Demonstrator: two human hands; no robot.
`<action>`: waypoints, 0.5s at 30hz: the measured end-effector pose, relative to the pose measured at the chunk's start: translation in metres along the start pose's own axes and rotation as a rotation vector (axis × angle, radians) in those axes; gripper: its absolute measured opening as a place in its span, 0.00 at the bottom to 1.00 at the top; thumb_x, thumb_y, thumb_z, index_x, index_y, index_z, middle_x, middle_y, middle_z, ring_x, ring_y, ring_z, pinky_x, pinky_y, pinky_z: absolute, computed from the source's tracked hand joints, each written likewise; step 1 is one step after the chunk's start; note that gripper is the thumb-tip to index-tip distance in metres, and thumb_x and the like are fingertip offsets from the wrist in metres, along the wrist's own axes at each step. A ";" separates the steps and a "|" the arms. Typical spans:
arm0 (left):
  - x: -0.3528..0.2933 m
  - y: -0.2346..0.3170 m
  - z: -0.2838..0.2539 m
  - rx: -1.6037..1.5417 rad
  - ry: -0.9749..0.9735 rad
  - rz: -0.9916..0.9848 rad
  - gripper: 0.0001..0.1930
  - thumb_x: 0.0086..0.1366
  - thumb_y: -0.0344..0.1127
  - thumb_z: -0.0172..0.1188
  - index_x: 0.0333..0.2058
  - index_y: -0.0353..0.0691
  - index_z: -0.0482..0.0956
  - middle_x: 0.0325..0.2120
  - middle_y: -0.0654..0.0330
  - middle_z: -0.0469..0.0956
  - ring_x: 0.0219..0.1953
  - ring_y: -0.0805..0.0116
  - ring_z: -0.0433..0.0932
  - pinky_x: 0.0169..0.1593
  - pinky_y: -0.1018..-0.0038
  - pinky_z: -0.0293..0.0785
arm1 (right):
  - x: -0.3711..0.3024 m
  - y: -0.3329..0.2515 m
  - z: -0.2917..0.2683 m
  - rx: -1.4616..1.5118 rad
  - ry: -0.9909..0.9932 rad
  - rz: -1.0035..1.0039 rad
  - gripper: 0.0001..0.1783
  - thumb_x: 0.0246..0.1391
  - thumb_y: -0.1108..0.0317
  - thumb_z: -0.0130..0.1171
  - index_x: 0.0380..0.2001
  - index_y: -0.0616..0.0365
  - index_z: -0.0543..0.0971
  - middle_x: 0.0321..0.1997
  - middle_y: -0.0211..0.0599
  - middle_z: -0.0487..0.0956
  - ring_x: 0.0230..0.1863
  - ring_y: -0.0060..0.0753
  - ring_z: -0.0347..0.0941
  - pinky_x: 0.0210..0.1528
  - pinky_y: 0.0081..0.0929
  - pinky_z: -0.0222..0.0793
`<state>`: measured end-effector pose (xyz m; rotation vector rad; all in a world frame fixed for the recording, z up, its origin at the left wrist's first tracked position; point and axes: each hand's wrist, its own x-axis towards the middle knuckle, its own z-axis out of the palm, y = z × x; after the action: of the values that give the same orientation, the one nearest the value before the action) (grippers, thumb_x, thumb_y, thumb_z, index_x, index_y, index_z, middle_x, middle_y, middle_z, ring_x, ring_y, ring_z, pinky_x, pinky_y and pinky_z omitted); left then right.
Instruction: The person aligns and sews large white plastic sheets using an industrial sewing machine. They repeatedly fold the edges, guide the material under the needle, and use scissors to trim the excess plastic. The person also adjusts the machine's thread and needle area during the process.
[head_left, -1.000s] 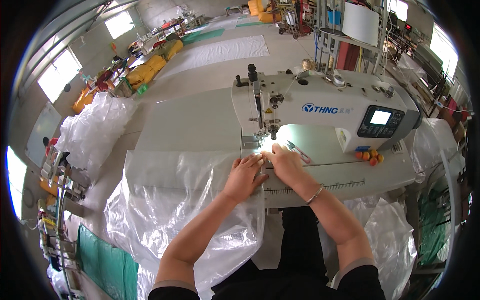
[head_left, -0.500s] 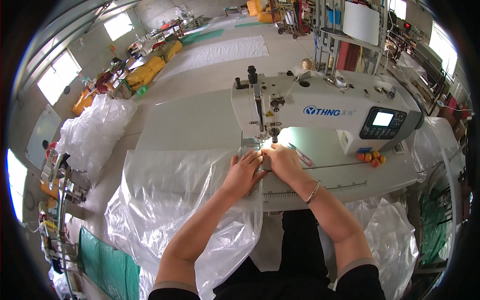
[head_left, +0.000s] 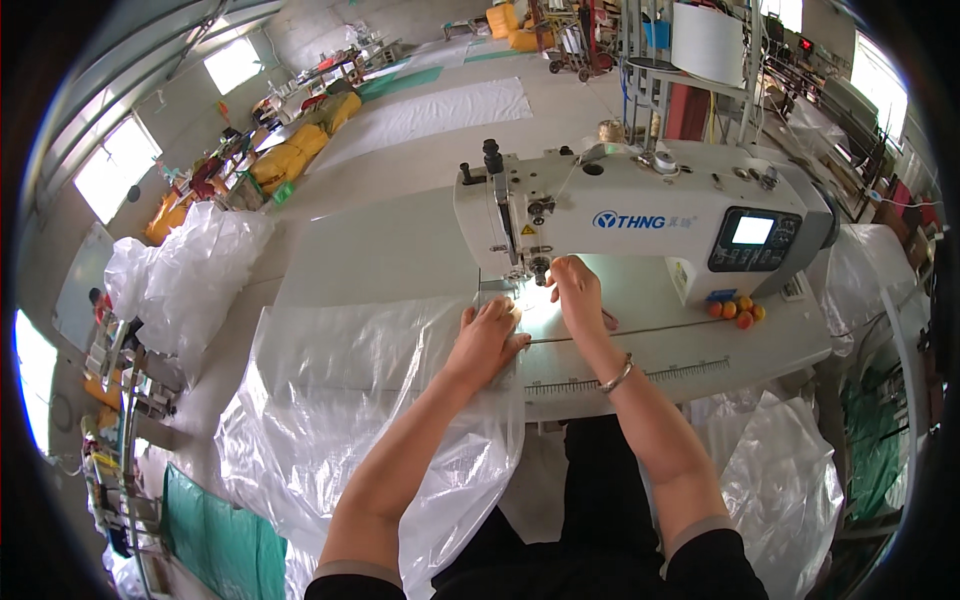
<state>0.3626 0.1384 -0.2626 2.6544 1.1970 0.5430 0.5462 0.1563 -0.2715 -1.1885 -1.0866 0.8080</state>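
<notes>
Pale sewing table [head_left: 380, 245], a translucent sheet [head_left: 360, 370] over its near left.
Left hand [head_left: 485, 345] lies open on the sheet's edge; the right hand [head_left: 577, 287] has lifted off beside it, fingers bent near the needle end of the sewing machine [head_left: 640, 170], grip unclear, apparently leaving the left to steady the sheet alone. Farther, white cloth [head_left: 450, 115] covers floor.

Left hand [head_left: 485, 345] — on plastic sheet [head_left: 335, 375] | right hand [head_left: 577, 295] — beside sewing machine's [head_left: 640, 185] needle end

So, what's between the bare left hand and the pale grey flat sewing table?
A wrinkled, translucent plastic sheet lies under the left hand, on the table; the head view shows it.
</notes>
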 end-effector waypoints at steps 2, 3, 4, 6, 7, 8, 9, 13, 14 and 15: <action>0.002 -0.004 0.004 0.006 0.028 0.016 0.20 0.63 0.43 0.59 0.50 0.37 0.75 0.52 0.53 0.70 0.57 0.55 0.68 0.59 0.59 0.59 | -0.003 -0.017 0.008 0.188 0.043 -0.016 0.12 0.61 0.62 0.55 0.32 0.61 0.75 0.20 0.28 0.72 0.20 0.15 0.65 0.24 0.19 0.63; 0.004 -0.005 0.005 0.009 0.043 0.029 0.20 0.63 0.43 0.59 0.50 0.37 0.75 0.52 0.53 0.70 0.56 0.55 0.68 0.59 0.59 0.60 | 0.000 -0.001 0.013 0.134 0.082 -0.133 0.14 0.64 0.61 0.53 0.31 0.61 0.73 0.18 0.29 0.72 0.18 0.16 0.65 0.22 0.22 0.62; 0.005 -0.005 0.006 0.006 0.039 0.025 0.20 0.63 0.43 0.59 0.50 0.37 0.75 0.52 0.52 0.70 0.56 0.55 0.68 0.59 0.59 0.60 | 0.003 0.002 0.012 0.078 0.089 -0.131 0.13 0.64 0.62 0.52 0.31 0.61 0.73 0.17 0.30 0.72 0.18 0.18 0.66 0.22 0.23 0.62; 0.005 -0.004 0.007 0.001 0.024 0.009 0.20 0.63 0.43 0.59 0.49 0.37 0.75 0.52 0.52 0.70 0.57 0.56 0.68 0.59 0.58 0.60 | 0.004 0.007 0.012 -0.030 0.099 -0.117 0.12 0.64 0.64 0.52 0.30 0.61 0.72 0.16 0.32 0.72 0.17 0.21 0.66 0.22 0.25 0.62; 0.005 -0.004 0.007 0.006 0.028 0.017 0.19 0.64 0.43 0.58 0.49 0.37 0.76 0.52 0.52 0.70 0.57 0.55 0.68 0.59 0.58 0.60 | 0.005 0.010 0.012 -0.048 0.107 -0.122 0.11 0.63 0.65 0.52 0.30 0.61 0.72 0.16 0.34 0.73 0.17 0.23 0.67 0.22 0.27 0.63; 0.005 -0.004 0.006 0.010 0.033 0.023 0.19 0.64 0.42 0.58 0.49 0.37 0.76 0.52 0.52 0.70 0.57 0.55 0.67 0.59 0.58 0.60 | 0.007 0.010 0.013 -0.068 0.113 -0.126 0.11 0.63 0.65 0.52 0.29 0.61 0.72 0.16 0.35 0.73 0.17 0.26 0.68 0.22 0.28 0.64; 0.004 -0.004 0.006 0.013 0.038 0.029 0.18 0.64 0.42 0.57 0.49 0.37 0.76 0.52 0.52 0.70 0.57 0.55 0.67 0.59 0.58 0.60 | 0.007 0.011 0.013 -0.089 0.119 -0.130 0.10 0.63 0.66 0.52 0.29 0.61 0.71 0.16 0.37 0.73 0.17 0.28 0.69 0.23 0.30 0.64; 0.004 -0.001 0.011 0.039 0.058 0.001 0.17 0.66 0.40 0.56 0.50 0.38 0.76 0.53 0.51 0.70 0.58 0.54 0.67 0.60 0.58 0.59 | 0.010 0.016 0.014 -0.110 0.138 -0.178 0.10 0.62 0.66 0.52 0.29 0.60 0.72 0.16 0.40 0.74 0.17 0.36 0.71 0.24 0.33 0.65; 0.002 0.000 0.010 0.037 0.045 -0.005 0.17 0.66 0.40 0.55 0.50 0.38 0.76 0.53 0.51 0.69 0.58 0.54 0.67 0.61 0.58 0.58 | 0.010 0.016 0.013 -0.129 0.135 -0.178 0.10 0.62 0.66 0.52 0.29 0.60 0.72 0.16 0.40 0.74 0.18 0.37 0.71 0.24 0.33 0.65; 0.000 0.001 0.010 0.035 0.032 -0.011 0.17 0.66 0.40 0.55 0.51 0.38 0.76 0.53 0.51 0.69 0.58 0.54 0.66 0.61 0.58 0.58 | 0.010 0.016 0.013 -0.147 0.132 -0.178 0.10 0.62 0.66 0.52 0.28 0.60 0.72 0.16 0.40 0.74 0.18 0.38 0.71 0.24 0.34 0.65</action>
<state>0.3669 0.1371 -0.2711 2.6763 1.2404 0.5700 0.5374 0.1726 -0.2844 -1.2301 -1.1386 0.5122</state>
